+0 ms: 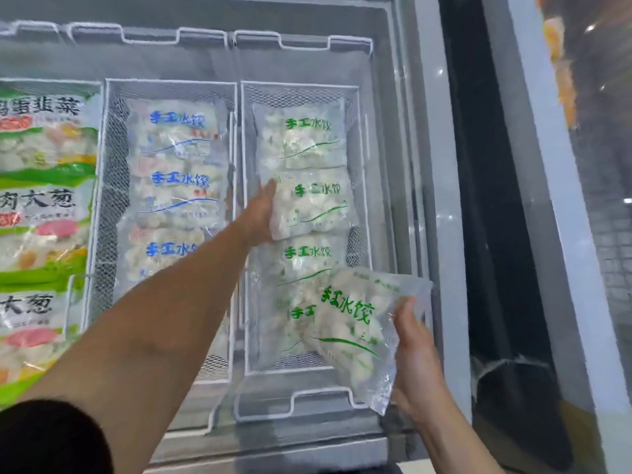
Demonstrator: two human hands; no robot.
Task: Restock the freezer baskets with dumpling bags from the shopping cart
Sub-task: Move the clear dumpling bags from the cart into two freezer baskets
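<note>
Left hand gripping green-print dumpling bag in right basket; right hand fingers clasping tilted bag at basket's near corner.

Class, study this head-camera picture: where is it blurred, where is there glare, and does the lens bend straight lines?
Head view: the right strip beside the freezer is smeared, with small bright glints; print on the green-lettered bag under the left hand is soft but legible; the bag in the right hand shines with plastic glare; basket rims bow slightly, a wide-angle effect.
</note>
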